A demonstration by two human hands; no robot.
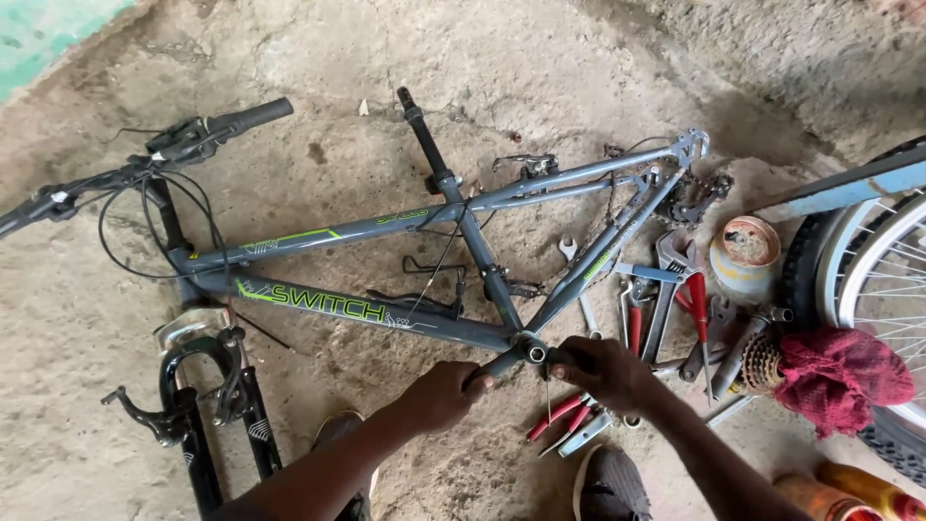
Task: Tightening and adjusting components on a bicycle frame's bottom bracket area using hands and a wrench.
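A grey bike frame (386, 227) with green lettering lies flat on the concrete floor (540, 68), wheels off. All places here are told from the frame. At its front end sit the handlebar (145, 159) and, below that, the black fork (207, 405). Beyond its rear end stands a wheel (868, 280), with a red rag (839, 371) draped by its tyre. Just beside the rear triangle lies a heap of tools (666, 309): wrenches, red-handled pliers, and a small round tin (745, 253) at the heap's far side. At the frame's lowest corner is the bottom bracket (533, 352), between the two hands. The left hand (442, 394) is closed on a dark bar-shaped tool that runs up to the bracket. The right hand (610, 371) is curled tight against the bracket's other side; what it holds I cannot tell. Two shoes (610, 482) show near the bottom edge, on the near side of the frame.
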